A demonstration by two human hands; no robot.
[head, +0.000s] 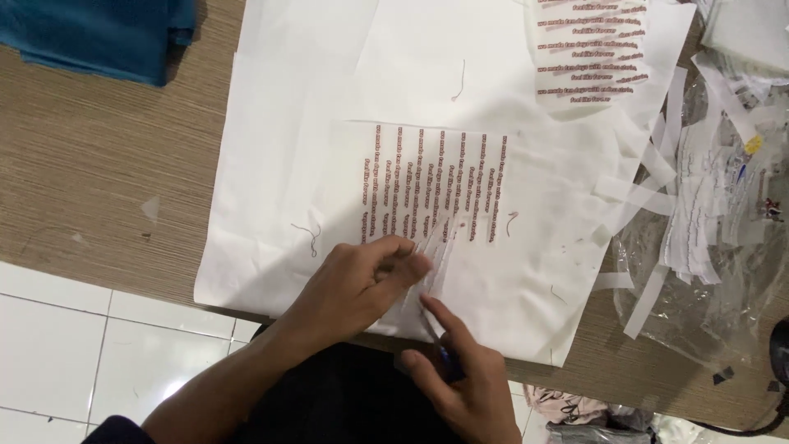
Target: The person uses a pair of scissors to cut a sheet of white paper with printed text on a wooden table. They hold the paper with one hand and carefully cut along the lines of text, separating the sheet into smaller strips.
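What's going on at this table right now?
A person is cutting a clear printed film sheet lying on white paper on a wooden table. The left hand pinches a strip at the sheet's lower edge while the right hand works blue-handled scissors into it. Cut strips pile up on the right.

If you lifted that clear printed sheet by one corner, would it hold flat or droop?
Probably droop: the printed sheet looks film-thin and see-through. Likely very light, so a nudge could slide it across the white fabric. Cut strips nearby already curl.
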